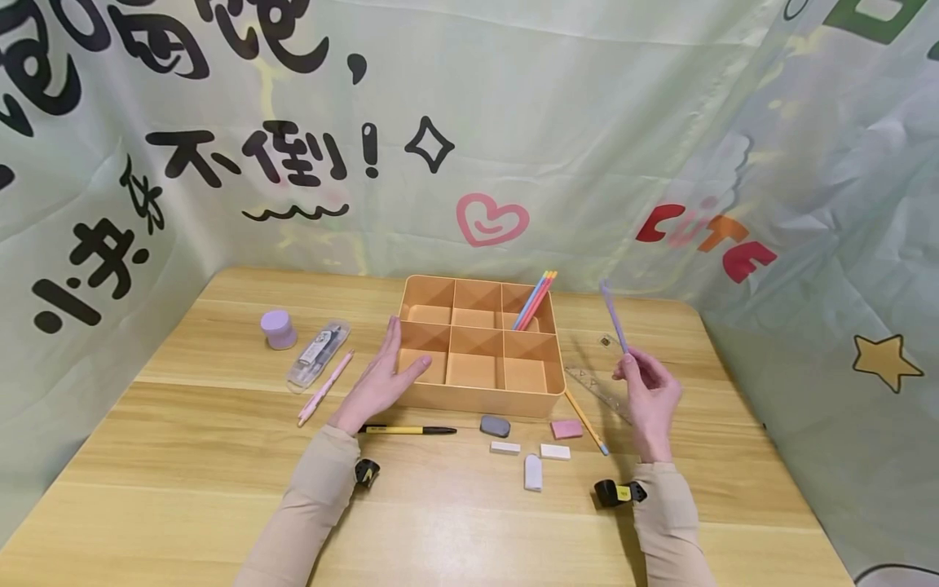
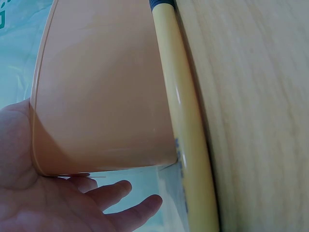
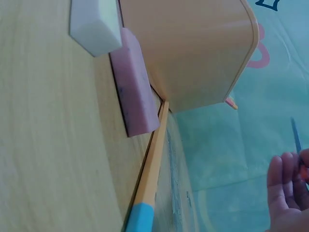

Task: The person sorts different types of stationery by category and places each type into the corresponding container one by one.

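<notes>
An orange six-compartment organizer box (image 1: pixel 477 399) stands on the table. My left hand (image 1: pixel 377 383) rests against its left side, fingers straight along the wall and thumb over the front left compartment. In the left wrist view, the palm meets the corner of the box. Right of the box, my right hand (image 1: pixel 651 401) pinches a slim purple pencil (image 1: pixel 614 318) near its lower end, holding it raised and nearly upright. Several blue and pink pencils (image 1: pixel 534 302) lean in the back right compartment.
Left of the box are a purple round container (image 1: pixel 278 329), a clear case (image 1: pixel 319 355) and a pink pen (image 1: pixel 326 388). A black-and-yellow pen (image 1: pixel 411 430), grey eraser (image 1: pixel 495 425), pink eraser (image 1: pixel 566 429) and white erasers lie in front; right, an orange pencil (image 1: pixel 587 422) and clear ruler (image 1: pixel 597 393).
</notes>
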`<state>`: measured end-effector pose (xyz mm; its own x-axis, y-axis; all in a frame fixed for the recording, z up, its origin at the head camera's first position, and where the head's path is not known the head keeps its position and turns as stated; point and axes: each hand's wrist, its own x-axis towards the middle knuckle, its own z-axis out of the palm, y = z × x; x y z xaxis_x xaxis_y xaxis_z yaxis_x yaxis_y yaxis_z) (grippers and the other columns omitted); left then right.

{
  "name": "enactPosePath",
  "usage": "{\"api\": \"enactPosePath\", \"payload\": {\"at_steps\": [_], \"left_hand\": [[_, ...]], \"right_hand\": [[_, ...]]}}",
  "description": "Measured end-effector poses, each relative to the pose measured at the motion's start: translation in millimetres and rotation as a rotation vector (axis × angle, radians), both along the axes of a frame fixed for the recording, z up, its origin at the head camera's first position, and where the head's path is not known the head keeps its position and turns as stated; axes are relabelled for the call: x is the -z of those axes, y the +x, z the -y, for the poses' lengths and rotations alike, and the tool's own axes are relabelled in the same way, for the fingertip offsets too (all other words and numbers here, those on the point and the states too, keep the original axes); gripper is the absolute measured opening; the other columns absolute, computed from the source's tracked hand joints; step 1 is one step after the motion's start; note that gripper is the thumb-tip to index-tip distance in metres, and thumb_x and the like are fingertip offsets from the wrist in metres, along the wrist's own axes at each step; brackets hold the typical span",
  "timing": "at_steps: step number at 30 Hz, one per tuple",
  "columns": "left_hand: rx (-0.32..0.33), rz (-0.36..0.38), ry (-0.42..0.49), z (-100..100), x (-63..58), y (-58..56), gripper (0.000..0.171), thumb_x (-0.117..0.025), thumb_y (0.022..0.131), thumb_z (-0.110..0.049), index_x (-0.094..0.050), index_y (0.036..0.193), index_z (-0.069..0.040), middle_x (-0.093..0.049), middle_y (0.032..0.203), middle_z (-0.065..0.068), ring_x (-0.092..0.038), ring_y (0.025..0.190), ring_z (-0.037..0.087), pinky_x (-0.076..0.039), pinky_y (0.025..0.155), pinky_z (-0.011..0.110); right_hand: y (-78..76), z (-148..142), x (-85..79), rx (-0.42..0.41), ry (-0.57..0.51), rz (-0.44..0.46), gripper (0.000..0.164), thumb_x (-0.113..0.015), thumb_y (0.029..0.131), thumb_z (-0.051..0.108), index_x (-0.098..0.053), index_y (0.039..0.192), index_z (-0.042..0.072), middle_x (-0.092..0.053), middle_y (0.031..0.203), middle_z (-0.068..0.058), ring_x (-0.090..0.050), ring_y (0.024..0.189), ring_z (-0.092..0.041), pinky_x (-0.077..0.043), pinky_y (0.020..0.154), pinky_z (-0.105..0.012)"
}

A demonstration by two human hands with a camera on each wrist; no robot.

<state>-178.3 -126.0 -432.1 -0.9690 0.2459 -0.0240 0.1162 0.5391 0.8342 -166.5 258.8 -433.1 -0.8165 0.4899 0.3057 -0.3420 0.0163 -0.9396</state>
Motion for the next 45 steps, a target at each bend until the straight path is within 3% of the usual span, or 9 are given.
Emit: {"api": "enactPosePath", "payload": {"at_steps": [6,12,17,24,27,33,40,45], "left_hand": [[-0.008,-0.005,-0.003,0.6,-0.1,-0.3,0.096,-0.051,0.103,-0.049,0.016,0.159,-0.011,0.022,0.168,0.003,0.008,0.158,0.031,-0.004,0.129,0.053],[0.000,-0.003,-0.006,0.7,1.6,-0.6,0.097,-0.050,0.102,-0.053,0.017,0.159,-0.012,0.023,0.168,0.002,0.009,0.158,0.031,-0.003,0.129,0.052],[0.001,-0.002,-0.002,0.7,1.6,-1.0,0.098,-0.050,0.102,-0.054,0.017,0.159,-0.013,0.023,0.168,0.002,0.009,0.158,0.031,-0.004,0.129,0.052],[-0.002,0.002,-0.001,0.7,-0.3,0.2,0.096,-0.051,0.103,-0.049,0.017,0.159,-0.012,0.023,0.168,0.003,0.008,0.158,0.032,-0.004,0.129,0.053],[-0.003,0.003,-0.003,0.4,-0.4,0.3,0.096,-0.051,0.103,-0.049,0.017,0.159,-0.012,0.023,0.168,0.002,0.008,0.158,0.032,-0.004,0.129,0.054],[-0.004,0.001,-0.006,-0.4,-0.5,-0.3,0.095,-0.051,0.103,-0.047,0.018,0.159,-0.013,0.023,0.168,0.003,0.009,0.158,0.031,-0.003,0.129,0.053],[-0.002,-0.001,-0.005,0.5,0.2,-0.9,0.095,-0.051,0.103,-0.047,0.018,0.159,-0.013,0.023,0.168,0.004,0.009,0.158,0.031,-0.004,0.129,0.053],[0.004,-0.003,-0.008,0.5,0.7,-0.6,0.095,-0.050,0.103,-0.049,0.018,0.159,-0.012,0.023,0.168,0.004,0.009,0.158,0.031,-0.003,0.129,0.052]], "right_hand": [[-1.4,0.4,0.4,0.052,-0.061,-0.112,0.024,-0.070,0.092,0.001,-0.069,0.105,-0.019,-0.070,0.067,0.005,-0.065,0.058,-0.004,-0.054,0.064,-0.013],[0.7,-0.8,-6.9,0.015,-0.184,-0.219,0.019,-0.071,0.088,-0.004,-0.070,0.101,-0.018,-0.073,0.069,-0.002,-0.068,0.059,-0.010,-0.059,0.067,-0.018],[0.2,-2.4,-17.9,-0.016,-0.263,-0.230,0.014,-0.071,0.088,-0.007,-0.071,0.097,-0.016,-0.071,0.072,-0.006,-0.067,0.061,-0.014,-0.061,0.066,-0.022],[-12.4,-0.2,-37.3,-0.186,-0.540,-0.265,0.006,-0.068,0.086,-0.014,-0.068,0.092,-0.016,-0.067,0.079,-0.015,-0.064,0.065,-0.021,-0.059,0.064,-0.026],[-20.3,1.6,-44.9,-0.223,-0.586,-0.264,0.003,-0.067,0.087,-0.015,-0.068,0.088,-0.013,-0.068,0.085,-0.016,-0.064,0.066,-0.022,-0.059,0.065,-0.026],[-39.8,4.8,-56.8,-0.277,-0.572,-0.249,0.002,-0.069,0.088,-0.009,-0.068,0.090,-0.009,-0.069,0.093,-0.014,-0.065,0.071,-0.021,-0.059,0.068,-0.027],[-65.4,6.3,-64.9,-0.338,-0.449,-0.116,0.006,-0.064,0.094,0.001,-0.064,0.095,-0.005,-0.066,0.094,-0.011,-0.071,0.082,-0.022,-0.063,0.083,-0.032],[-81.3,5.7,-66.7,-0.350,-0.404,-0.034,0.005,-0.065,0.094,-0.001,-0.065,0.096,-0.005,-0.067,0.090,-0.012,-0.073,0.080,-0.021,-0.063,0.083,-0.033]]}}
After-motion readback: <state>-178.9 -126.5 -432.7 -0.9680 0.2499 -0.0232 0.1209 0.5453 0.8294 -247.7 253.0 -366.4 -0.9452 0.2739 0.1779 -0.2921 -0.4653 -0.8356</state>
